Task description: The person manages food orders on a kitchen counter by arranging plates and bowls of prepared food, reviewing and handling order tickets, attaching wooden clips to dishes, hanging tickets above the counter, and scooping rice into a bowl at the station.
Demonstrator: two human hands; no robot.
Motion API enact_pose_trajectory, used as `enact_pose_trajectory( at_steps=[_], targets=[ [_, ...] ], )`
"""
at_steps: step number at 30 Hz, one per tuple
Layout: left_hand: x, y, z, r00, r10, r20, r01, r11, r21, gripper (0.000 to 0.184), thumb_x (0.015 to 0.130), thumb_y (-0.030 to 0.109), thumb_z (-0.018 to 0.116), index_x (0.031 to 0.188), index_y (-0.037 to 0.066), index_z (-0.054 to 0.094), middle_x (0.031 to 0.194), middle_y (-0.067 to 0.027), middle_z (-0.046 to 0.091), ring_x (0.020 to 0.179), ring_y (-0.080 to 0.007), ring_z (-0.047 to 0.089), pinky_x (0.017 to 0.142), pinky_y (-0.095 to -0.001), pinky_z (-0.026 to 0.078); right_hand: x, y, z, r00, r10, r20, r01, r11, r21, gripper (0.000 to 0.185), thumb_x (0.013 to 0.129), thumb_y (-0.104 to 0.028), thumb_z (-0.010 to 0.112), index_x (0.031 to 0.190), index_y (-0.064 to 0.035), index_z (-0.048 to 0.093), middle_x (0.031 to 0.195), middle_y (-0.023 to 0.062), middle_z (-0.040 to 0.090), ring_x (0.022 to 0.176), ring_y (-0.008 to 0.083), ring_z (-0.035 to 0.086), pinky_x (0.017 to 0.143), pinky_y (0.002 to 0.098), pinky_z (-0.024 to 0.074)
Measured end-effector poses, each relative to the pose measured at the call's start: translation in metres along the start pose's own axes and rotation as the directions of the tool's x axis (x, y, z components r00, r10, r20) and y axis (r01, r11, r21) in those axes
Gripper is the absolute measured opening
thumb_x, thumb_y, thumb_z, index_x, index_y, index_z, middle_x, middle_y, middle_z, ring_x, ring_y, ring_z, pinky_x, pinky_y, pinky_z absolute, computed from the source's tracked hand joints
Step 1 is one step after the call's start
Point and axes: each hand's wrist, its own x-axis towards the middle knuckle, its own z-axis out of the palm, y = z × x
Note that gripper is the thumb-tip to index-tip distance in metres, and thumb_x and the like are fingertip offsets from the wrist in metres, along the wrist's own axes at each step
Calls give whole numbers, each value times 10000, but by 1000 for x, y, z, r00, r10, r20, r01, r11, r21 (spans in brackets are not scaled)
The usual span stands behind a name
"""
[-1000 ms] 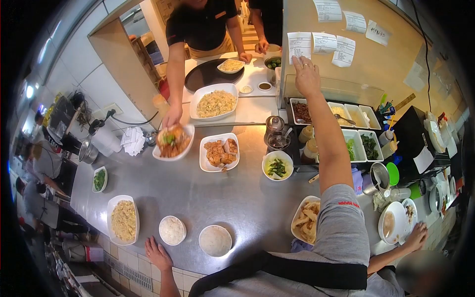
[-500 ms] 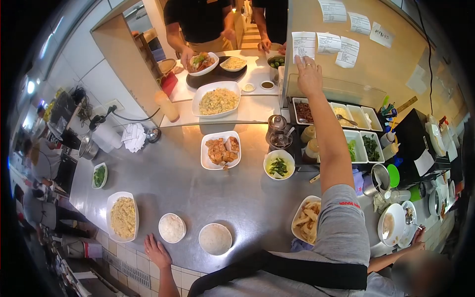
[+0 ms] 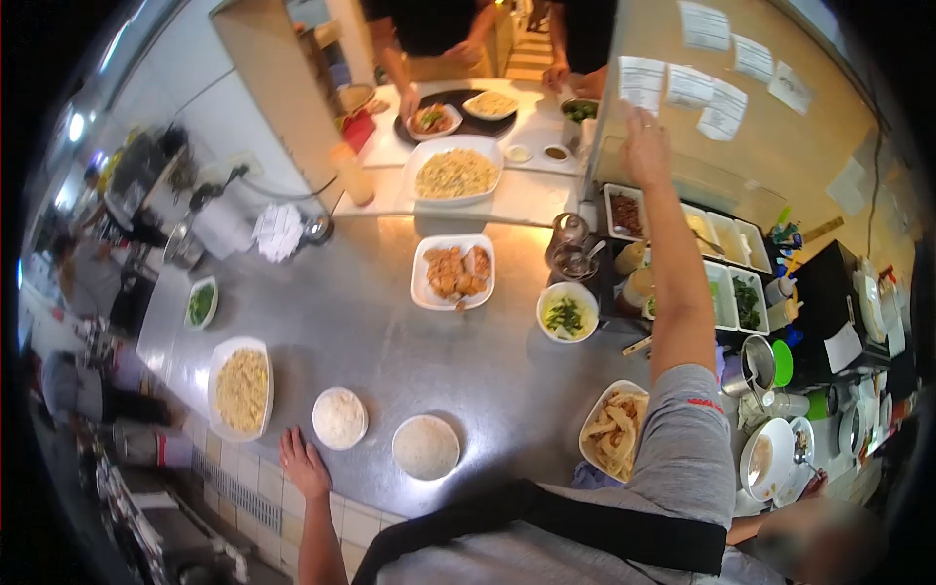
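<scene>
White slip [image 3: 641,82] meets right fingers [image 3: 637,125] at its bottom.

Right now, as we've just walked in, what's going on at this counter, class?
The person's right hand reaches up, fingertips at the lower edge of a paper slip on the wall. The left hand lies spread at the near edge of the metal counter, close to a bowl of white rice. Neither holds a dish. Beyond the counter, a co-worker's hand is at a bowl of food on a dark tray. A dish of cut meat sits mid-counter.
</scene>
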Motion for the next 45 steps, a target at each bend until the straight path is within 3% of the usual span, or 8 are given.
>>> enact_pose_trajectory(
  at_steps=[22, 25, 30, 35, 39, 42, 44, 45],
  targets=[
    [0, 1, -1, 1000, 5, -10, -4, 999, 48, 426, 924, 250, 381, 1306, 66, 424, 1354, -179, 382, 1263, -360, 312, 1042, -469, 225, -3, -6, 13, 1000, 29, -8, -29, 996, -87, 612, 749, -46, 518, 1342, -135, 398, 1306, 150, 440, 1222, 289, 407, 929, 460, 359],
    [0, 3, -2, 1000, 10, -26, -9, 999, 43, 427, 916, 247, 387, 1296, 58, 433, 1341, -188, 395, 1251, -369, 327, 1041, -468, 231, -3, -14, -7, 987, -1, 159, 35, 977, -212, 586, 790, -111, 535, 1349, -224, 399, 1358, 102, 393, 1239, 272, 396, 926, 486, 373],
    [1, -20, 19, 991, 88, -103, -86, 996, 21, 437, 878, 225, 434, 1278, 50, 457, 1320, -201, 423, 1224, -386, 371, 1033, -472, 247, -1, 6, 4, 949, -86, 305, 107, 993, -53, 632, 739, -167, 609, 1337, -243, 417, 1382, 156, 387, 1296, 299, 343, 974, 520, 362],
    [0, -10, 10, 995, -7, -99, 8, 1000, 11, 421, 863, 235, 485, 1263, 105, 483, 1338, -137, 428, 1252, -323, 364, 1034, -461, 250, 4, -18, -23, 957, -156, 245, 132, 985, 111, 538, 774, -207, 608, 1295, -213, 472, 1284, 185, 486, 992, 325, 587, 849, 397, 468],
    [-2, -3, 3, 993, -34, -109, 35, 999, 11, 414, 863, 245, 487, 1253, 106, 487, 1317, -132, 441, 1247, -312, 363, 1025, -466, 255, -37, -86, -102, 831, -272, 485, -85, 799, 595, 425, 825, -208, 606, 1244, -201, 535, 1150, 152, 570, 935, 260, 594, 852, 351, 457],
    [-4, -6, 1, 990, -12, -137, 13, 1000, 9, 407, 858, 244, 493, 1236, 91, 501, 1304, -139, 447, 1233, -306, 378, 1013, -454, 275, -109, -153, -196, 615, -479, 626, -445, 445, 777, 420, 837, -211, 612, 1240, -125, 532, 1041, 105, 609, 934, 190, 585, 843, 326, 454],
    [-2, -7, 3, 990, 3, -138, -6, 1000, -21, 402, 863, 251, 494, 1223, 74, 516, 1284, -147, 465, 1200, -305, 413, 992, -433, 305, -156, -178, -227, 497, -579, 647, -311, 577, 755, 423, 844, -213, 612, 1232, -66, 526, 1076, 74, 606, 944, 177, 579, 831, 315, 460],
    [-1, -13, 3, 991, 13, -132, -20, 998, -54, 401, 870, 259, 493, 1219, 64, 522, 1268, -151, 481, 1174, -304, 441, 977, -420, 326, -185, -186, -230, 436, -638, 634, -421, 478, 771, 427, 852, -218, 600, 1258, -121, 514, 1109, 74, 594, 926, 188, 582, 830, 320, 460]
  ],
)
